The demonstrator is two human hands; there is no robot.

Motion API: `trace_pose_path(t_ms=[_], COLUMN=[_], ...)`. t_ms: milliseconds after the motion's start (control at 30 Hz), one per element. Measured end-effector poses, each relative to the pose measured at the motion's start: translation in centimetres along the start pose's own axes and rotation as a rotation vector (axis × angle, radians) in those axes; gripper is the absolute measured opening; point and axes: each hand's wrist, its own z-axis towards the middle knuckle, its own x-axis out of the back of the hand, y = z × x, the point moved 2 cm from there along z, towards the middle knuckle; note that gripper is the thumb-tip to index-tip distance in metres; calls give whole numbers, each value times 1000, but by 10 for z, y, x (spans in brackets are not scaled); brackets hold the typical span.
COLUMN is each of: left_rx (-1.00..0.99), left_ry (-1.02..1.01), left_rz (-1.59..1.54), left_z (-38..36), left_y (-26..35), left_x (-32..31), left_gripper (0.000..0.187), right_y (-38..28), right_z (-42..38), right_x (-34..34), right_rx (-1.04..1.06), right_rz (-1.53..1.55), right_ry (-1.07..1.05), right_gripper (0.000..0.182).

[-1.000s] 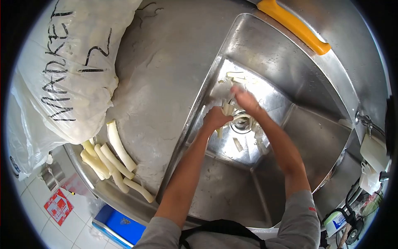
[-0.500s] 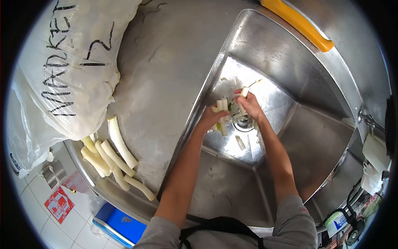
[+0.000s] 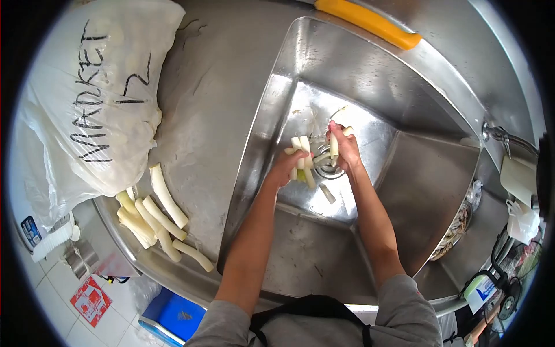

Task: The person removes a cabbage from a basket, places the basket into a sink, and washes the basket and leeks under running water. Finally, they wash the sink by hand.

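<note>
My left hand (image 3: 283, 168) is closed round several short white leek stalks (image 3: 306, 146), held over the bottom of the steel sink (image 3: 324, 92). Just to its right, my right hand (image 3: 348, 151) grips another white leek stalk (image 3: 334, 146), its thumb lying along it. Both hands are above the drain (image 3: 330, 170), which they partly hide. A loose pale piece (image 3: 328, 194) lies on the sink floor below them, and thin scraps are scattered around.
On the steel counter to the left lie several long white stalks (image 3: 167, 199) beside a full plastic bag (image 3: 115, 87) with black lettering. A yellow-orange handle-like bar (image 3: 370, 24) rests along the sink's far rim. A blue bin (image 3: 176, 315) stands below the counter.
The view has shifted slightly, moving the sink left in the picture. My right hand has turned its stalk more upright; my left hand still holds its bunch.
</note>
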Motion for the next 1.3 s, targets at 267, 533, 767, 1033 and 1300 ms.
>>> trace_pose_path(t_ms=[267,533,767,1033,1300], left_rx=[-101,-18,23,-43,-160], left_ry=[-8,-126,-309,-250,-338], left_rz=[263,230,-7,-40,17], left_z=[2,-13,-20,-19,-38], left_y=[22,15,10,5,15], left_x=[-74,-112,-151,-168,-225], left_gripper=[43,37,26,46,48], right_y=[-23,-66,-104,-131,-294], right_z=[-40,-78,-103,-140,-187], right_x=[16,30,60,96,186], right_rx=[350,330,241,363,912], right_rz=[-382,-893,-512,-381,-587], right_ry=[229,663,463,453,1142], right_gripper=[36,55,52,34,39])
